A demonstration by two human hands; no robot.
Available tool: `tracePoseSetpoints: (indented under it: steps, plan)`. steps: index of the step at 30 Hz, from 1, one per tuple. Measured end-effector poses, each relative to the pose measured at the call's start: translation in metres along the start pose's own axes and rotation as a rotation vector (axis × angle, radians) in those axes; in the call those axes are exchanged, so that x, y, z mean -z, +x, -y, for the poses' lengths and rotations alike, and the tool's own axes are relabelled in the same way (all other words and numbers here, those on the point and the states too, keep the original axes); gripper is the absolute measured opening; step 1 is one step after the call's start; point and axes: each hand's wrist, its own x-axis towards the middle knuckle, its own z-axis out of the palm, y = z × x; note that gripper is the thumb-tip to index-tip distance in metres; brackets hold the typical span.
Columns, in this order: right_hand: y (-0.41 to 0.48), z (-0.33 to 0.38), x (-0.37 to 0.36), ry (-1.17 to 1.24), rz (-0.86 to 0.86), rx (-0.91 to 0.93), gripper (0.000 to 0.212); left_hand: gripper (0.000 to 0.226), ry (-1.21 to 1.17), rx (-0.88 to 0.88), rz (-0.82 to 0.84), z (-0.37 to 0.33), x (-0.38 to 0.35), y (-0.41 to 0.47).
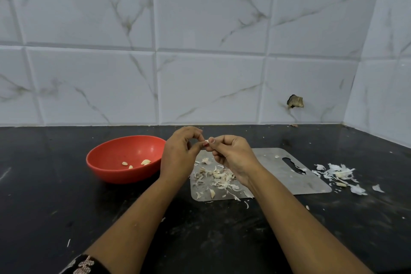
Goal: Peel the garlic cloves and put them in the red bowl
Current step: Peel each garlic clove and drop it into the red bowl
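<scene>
The garlic clove (206, 141), pinched in the grip of left hand (180, 158) and right hand (233, 155), should be peeled fully clean before being dropped into the red bowl (115, 176).

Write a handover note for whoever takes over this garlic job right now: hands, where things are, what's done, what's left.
Hands: the left hand and right hand together pinch one garlic clove in their fingers, above the steel board.
Things: the red bowl sits left of the board. Loose skins lie on the board's left part. A heap of skins lies on the counter right of the board.
Done: three peeled cloves are in the bowl.
Left: finish this clove and drop it in the bowl. The right heap seems to hold a couple more cloves, so check it.
</scene>
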Motion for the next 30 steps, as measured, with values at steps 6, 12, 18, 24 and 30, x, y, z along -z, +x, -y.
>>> tracePoseSetpoints:
  steps: [6, 12, 18, 24, 30]
  plan:
    - [0.001, -0.002, -0.003, 0.005, -0.023, 0.024, 0.016, 0.009, 0.096, -0.092, 0.031, 0.004, -0.003, 0.001]
    - [0.007, -0.004, 0.004, 0.027, -0.202, 0.002, 0.014, 0.013, 0.082, -0.130, 0.126, -0.001, -0.010, -0.003]
    - [0.009, -0.005, 0.006, 0.007, -0.226, -0.020, 0.015, 0.017, 0.084, 0.055, 0.259, 0.001, -0.007, -0.005]
    - [0.007, -0.007, 0.004, -0.045, -0.153, -0.009, 0.016, 0.015, 0.048, 0.099, 0.192, 0.000, -0.006, -0.003]
    - [0.006, -0.006, 0.001, -0.011, -0.068, 0.001, 0.017, 0.008, -0.061, 0.167, 0.017, -0.002, -0.007, -0.003]
